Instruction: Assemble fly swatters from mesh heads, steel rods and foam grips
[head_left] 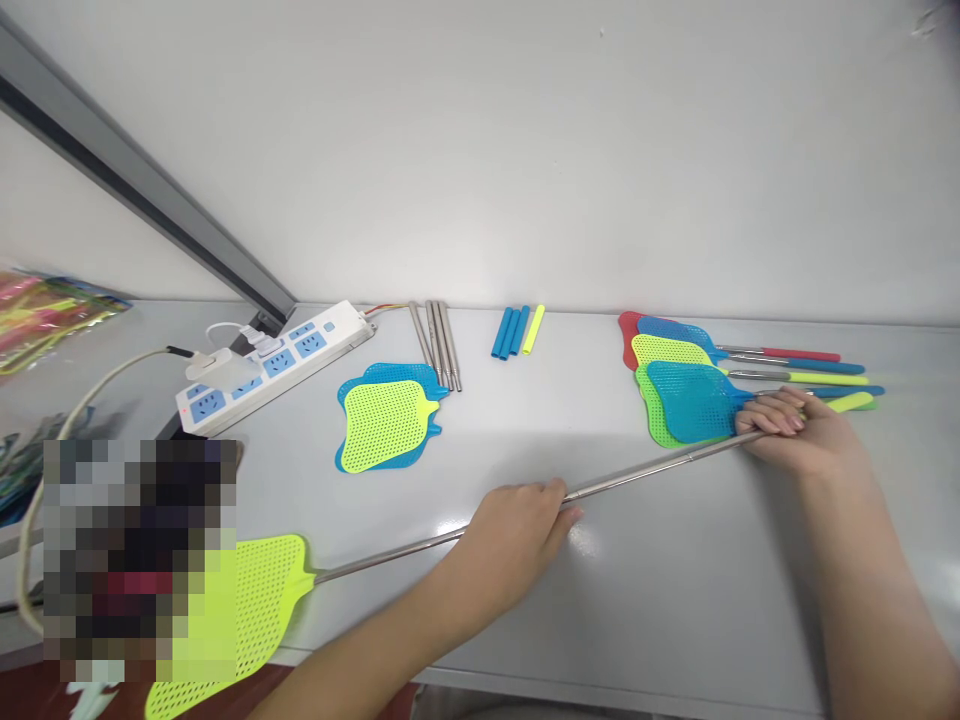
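Observation:
A yellow-green fly swatter with its metal telescopic rod drawn out long slants across the table from lower left to right. My left hand is closed around the middle of the rod. At the right end my right hand grips the swatter, and a yellow handle end sticks out past it. Just behind my right hand lies a pile of finished-looking fly swatters in blue, green, yellow and red. Loose swatter heads, one yellow over blue ones, lie farther left.
Several metal rods lie near the wall, with blue grip sleeves and a yellow sleeve to their right. A white power strip with plugs and cables sits at the left. Plastic-wrapped items are at the far left. A pixelated patch hides the lower left.

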